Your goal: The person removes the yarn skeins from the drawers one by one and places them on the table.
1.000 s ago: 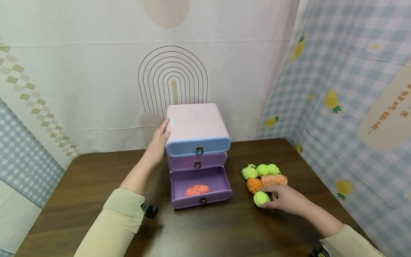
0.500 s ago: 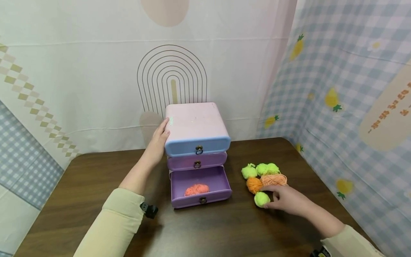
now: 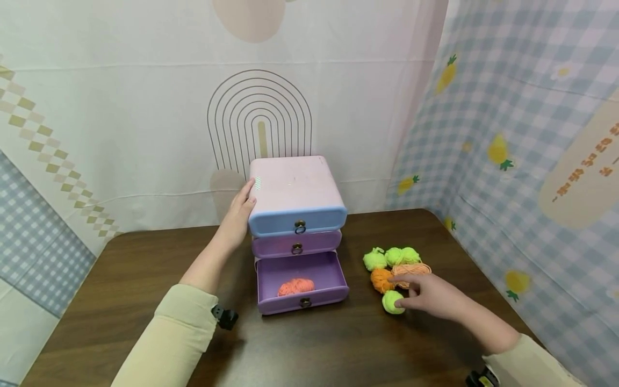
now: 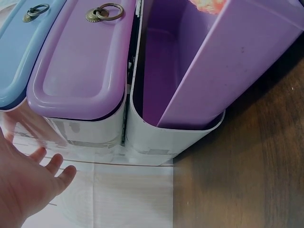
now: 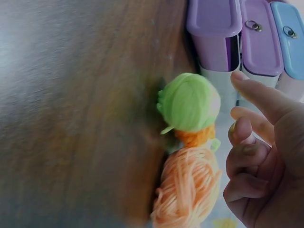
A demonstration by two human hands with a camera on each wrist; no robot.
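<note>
A small three-drawer cabinet (image 3: 295, 183) has a pink top, a blue upper drawer and a purple middle one. Its lowest purple drawer (image 3: 268, 306) is pulled out, with a coral yarn ball (image 3: 296, 286) inside. My left hand (image 3: 236, 217) rests against the cabinet's left side, fingers extended. At the right, my right hand (image 3: 437, 294) hovers by a lime-green yarn ball (image 3: 391, 302); its thumb tip overlaps the ball in the head view. The right wrist view shows this hand (image 5: 270, 152) apart from the ball, index and thumb extended, the others loosely bent.
Behind that ball lie an orange yarn ball (image 3: 382, 280), a peach skein (image 3: 411, 271) and several green balls (image 3: 375, 259), close together. The brown wooden table (image 3: 309, 349) reaches back to a printed white cloth (image 3: 145, 134). A checked cloth (image 3: 512, 134) hangs along the right.
My right hand has lifted slightly, its fingers moving off the lime-green ball. That ball stays almost in place. The left hand has not moved.
</note>
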